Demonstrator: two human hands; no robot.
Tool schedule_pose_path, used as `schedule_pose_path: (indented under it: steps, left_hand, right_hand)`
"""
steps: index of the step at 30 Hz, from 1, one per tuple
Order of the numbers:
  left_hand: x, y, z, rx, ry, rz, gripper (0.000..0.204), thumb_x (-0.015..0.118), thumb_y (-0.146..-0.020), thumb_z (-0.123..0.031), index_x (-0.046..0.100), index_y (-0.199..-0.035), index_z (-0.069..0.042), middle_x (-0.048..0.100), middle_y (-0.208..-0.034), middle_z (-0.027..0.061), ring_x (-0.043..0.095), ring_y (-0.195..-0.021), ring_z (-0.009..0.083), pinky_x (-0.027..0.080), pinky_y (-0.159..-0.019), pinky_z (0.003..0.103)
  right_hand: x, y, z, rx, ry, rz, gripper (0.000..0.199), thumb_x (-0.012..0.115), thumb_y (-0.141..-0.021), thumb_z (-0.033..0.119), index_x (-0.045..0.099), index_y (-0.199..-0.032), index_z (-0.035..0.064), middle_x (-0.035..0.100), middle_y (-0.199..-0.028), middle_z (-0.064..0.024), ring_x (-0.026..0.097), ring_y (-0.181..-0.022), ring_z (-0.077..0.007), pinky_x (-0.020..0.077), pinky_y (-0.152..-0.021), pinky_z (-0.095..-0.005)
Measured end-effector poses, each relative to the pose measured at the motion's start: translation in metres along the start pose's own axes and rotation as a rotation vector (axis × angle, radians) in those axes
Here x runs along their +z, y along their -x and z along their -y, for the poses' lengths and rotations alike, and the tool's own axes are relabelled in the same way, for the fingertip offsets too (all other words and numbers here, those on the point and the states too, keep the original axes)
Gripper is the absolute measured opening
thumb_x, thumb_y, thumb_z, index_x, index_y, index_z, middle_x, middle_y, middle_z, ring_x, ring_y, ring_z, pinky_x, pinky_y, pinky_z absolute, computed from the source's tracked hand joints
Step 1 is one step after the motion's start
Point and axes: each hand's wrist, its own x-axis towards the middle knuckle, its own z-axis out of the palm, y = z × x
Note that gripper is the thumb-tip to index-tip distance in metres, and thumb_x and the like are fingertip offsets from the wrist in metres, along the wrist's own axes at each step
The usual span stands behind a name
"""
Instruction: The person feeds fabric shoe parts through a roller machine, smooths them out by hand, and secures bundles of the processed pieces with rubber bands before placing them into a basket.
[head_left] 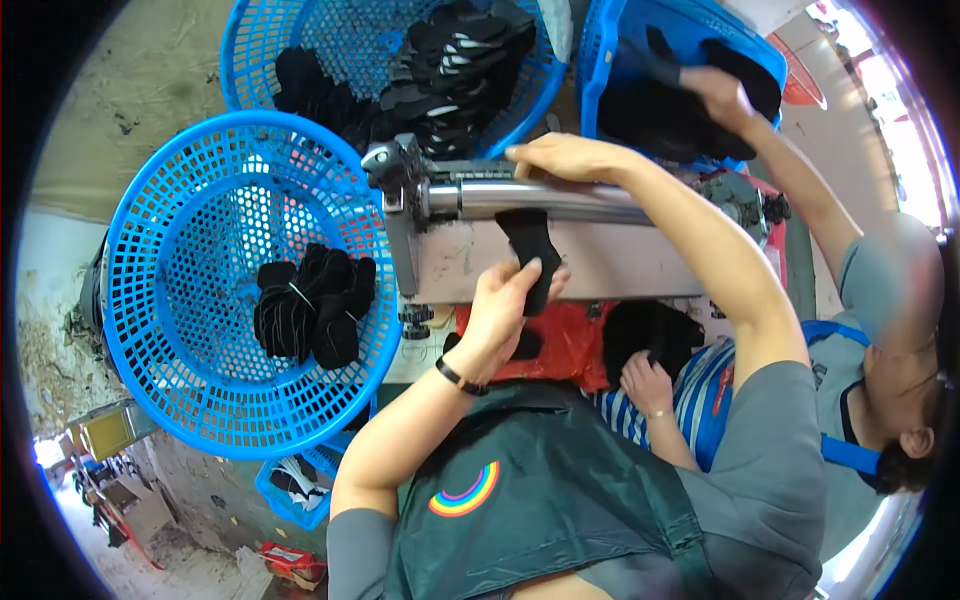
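My left hand [508,300] pinches a flat, black insole-shaped piece [532,250] in front of the machine's steel roller [545,203]. The piece stands tilted, its upper end against the roller. My right hand [572,158] reaches over the top of the roller machine [400,215], fingers stretched to the left along its back edge. No object shows in that hand, though some fingertips are partly hidden. Below the machine's pale bed [470,265] lie a red plastic sheet [575,345] and a pile of black pieces [640,335].
A round blue basket [135,300] at left holds bundled black pieces [315,305]. Another blue basket [235,60] behind holds many more. At right, a co-worker's one hand [715,95] is over a blue crate [595,75]; the other [648,385] touches the black pile.
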Motion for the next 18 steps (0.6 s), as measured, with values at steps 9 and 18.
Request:
schedule_pose_path:
  steps: [9, 18]
  left_hand:
    - [-0.085, 0.087, 0.017, -0.040, -0.399, -0.003, 0.032, 0.057, -0.101, -0.014, 0.053, -0.129, 0.002, 0.069, -0.113, 0.0152, 0.068, -0.102, 0.0210, 0.056, -0.087, 0.033]
    - [-0.138, 0.107, 0.046, 0.030, -0.416, -0.320, 0.030, 0.061, -0.098, -0.014, 0.058, -0.122, 0.003, 0.070, -0.112, 0.0118, 0.067, -0.099, 0.0158, 0.054, -0.085, 0.028]
  right_hand:
    - [-0.071, -0.015, 0.030, -0.457, 0.361, -0.431, 0.027, 0.065, -0.074, 0.011, 0.072, -0.098, 0.0016, 0.072, -0.093, -0.0170, 0.069, -0.090, -0.0286, 0.0534, -0.081, -0.0374]
    - [-0.148, -0.075, 0.092, -0.869, 0.595, -1.247, 0.012, 0.061, -0.077, 0.007, 0.064, -0.088, 0.0036, 0.066, -0.086, -0.0163, 0.065, -0.083, -0.0351, 0.0514, -0.075, -0.0399]
